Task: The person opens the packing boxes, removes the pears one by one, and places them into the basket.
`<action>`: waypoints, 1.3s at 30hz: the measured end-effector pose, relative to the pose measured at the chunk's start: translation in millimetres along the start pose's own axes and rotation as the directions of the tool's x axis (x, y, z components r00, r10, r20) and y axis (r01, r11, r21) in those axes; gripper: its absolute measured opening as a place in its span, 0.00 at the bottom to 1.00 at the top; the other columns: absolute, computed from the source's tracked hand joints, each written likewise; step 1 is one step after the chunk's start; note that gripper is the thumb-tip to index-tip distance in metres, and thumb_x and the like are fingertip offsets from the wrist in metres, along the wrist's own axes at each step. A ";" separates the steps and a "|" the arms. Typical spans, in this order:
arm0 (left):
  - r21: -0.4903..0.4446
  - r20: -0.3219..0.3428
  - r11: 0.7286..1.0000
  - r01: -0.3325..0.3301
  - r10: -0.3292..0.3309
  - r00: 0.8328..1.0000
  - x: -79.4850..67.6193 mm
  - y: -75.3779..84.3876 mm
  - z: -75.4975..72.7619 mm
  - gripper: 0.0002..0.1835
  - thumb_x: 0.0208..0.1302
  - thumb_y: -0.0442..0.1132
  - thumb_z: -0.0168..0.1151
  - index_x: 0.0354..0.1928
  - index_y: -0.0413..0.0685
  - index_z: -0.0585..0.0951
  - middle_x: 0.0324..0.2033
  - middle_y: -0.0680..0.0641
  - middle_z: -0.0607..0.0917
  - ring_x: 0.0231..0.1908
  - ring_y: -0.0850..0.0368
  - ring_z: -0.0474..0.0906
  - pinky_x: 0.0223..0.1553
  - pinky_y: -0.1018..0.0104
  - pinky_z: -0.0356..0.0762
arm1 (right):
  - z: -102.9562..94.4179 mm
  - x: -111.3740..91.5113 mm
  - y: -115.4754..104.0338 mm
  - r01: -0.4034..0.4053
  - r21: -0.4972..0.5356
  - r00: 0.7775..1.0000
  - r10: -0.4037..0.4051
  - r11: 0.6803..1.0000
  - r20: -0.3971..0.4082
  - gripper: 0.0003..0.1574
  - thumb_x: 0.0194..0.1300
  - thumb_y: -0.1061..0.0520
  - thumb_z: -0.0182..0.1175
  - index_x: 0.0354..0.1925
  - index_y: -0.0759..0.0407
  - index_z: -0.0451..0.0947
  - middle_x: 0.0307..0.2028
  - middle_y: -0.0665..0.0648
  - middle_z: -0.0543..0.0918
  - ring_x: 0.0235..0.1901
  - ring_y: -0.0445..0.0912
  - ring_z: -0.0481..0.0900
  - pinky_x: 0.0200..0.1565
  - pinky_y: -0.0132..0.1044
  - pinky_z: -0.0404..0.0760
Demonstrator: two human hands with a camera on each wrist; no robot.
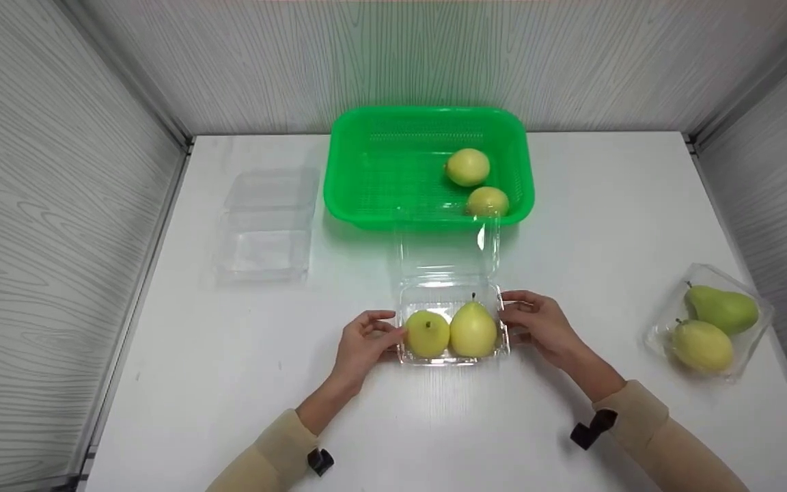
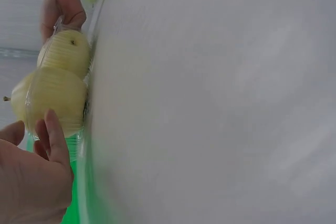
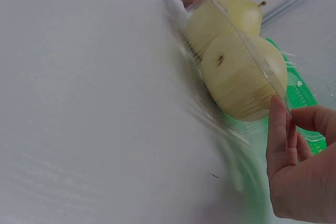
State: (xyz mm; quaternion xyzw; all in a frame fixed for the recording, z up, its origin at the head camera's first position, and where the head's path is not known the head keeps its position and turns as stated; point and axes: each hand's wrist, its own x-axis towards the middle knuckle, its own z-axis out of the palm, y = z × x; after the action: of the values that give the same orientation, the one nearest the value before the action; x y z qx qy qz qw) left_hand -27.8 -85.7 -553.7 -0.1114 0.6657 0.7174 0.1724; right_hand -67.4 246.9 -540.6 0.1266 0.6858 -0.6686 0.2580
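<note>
A clear plastic clamshell container (image 1: 448,294) stands in front of me with its lid (image 1: 434,249) raised toward the back. Two yellow pears sit side by side in its base: the left pear (image 1: 427,338) shows its stem end up, and the right pear (image 1: 473,331) points its stem to the back. My left hand (image 1: 363,345) holds the left rim, thumb on top. At the opposite side, my right hand (image 1: 540,324) pinches the rim between thumb and fingers, seen close in the right wrist view, where that hand (image 3: 304,166) is beside a pear (image 3: 236,72).
Behind the container is a green basket (image 1: 346,171) with two yellow pears (image 1: 467,167) inside. An open clear clamshell (image 1: 267,253) lies at the left. Over on the right, another clear container (image 1: 752,342) holds a green pear (image 1: 721,309) and a yellow pear (image 1: 702,346).
</note>
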 end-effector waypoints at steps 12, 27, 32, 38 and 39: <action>0.379 0.152 0.857 -0.349 0.314 0.937 1.3 40.3 -15.1 0.31 0.63 0.43 0.77 0.65 0.43 0.78 0.57 0.38 0.82 0.57 0.38 0.81 0.60 0.46 0.86 | -0.6 -0.6 -0.4 0.000 0.036 1.000 0.000 0.999 0.020 0.35 0.70 0.61 0.66 0.70 0.69 0.67 0.39 0.47 0.88 0.33 0.41 0.86 0.34 0.33 0.87; 0.566 0.512 0.558 -0.607 0.338 0.789 11.8 79.8 -12.8 0.31 0.59 0.48 0.78 0.63 0.50 0.81 0.56 0.47 0.84 0.60 0.44 0.79 0.58 0.44 0.85 | -1.7 -1.1 -0.5 -0.005 0.024 1.000 0.005 1.000 0.013 0.35 0.71 0.60 0.66 0.70 0.68 0.67 0.37 0.45 0.88 0.33 0.40 0.86 0.35 0.32 0.86; 0.596 0.593 0.470 -0.651 0.289 0.751 16.7 82.1 -5.7 0.31 0.58 0.49 0.78 0.63 0.51 0.81 0.55 0.47 0.83 0.63 0.42 0.77 0.64 0.46 0.82 | -1.8 -0.8 0.0 -0.003 0.016 1.000 0.003 1.000 0.008 0.35 0.71 0.60 0.66 0.70 0.68 0.67 0.39 0.46 0.88 0.33 0.40 0.86 0.35 0.33 0.87; 0.605 0.674 0.358 -0.711 0.244 0.697 21.2 80.1 2.1 0.31 0.58 0.49 0.78 0.63 0.51 0.81 0.58 0.47 0.82 0.63 0.48 0.76 0.65 0.50 0.82 | -1.0 -1.8 -0.8 -0.002 0.014 1.000 0.002 1.000 0.004 0.35 0.71 0.60 0.66 0.70 0.68 0.67 0.39 0.47 0.88 0.33 0.40 0.87 0.35 0.33 0.87; 0.600 0.688 0.342 -0.723 0.241 0.685 21.9 79.6 3.2 0.30 0.58 0.48 0.78 0.62 0.51 0.81 0.58 0.47 0.82 0.62 0.48 0.76 0.65 0.51 0.82 | -1.0 -2.1 -0.8 -0.001 0.011 1.000 0.001 1.000 0.005 0.35 0.71 0.60 0.66 0.70 0.68 0.67 0.39 0.46 0.88 0.33 0.40 0.87 0.35 0.33 0.87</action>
State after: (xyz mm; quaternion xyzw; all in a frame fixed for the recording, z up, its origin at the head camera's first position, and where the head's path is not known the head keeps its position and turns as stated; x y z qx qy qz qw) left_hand -79.1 -84.7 -489.0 0.3809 0.8576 0.3191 0.1329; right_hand -66.3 248.2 -538.9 0.1268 0.6813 -0.6727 0.2593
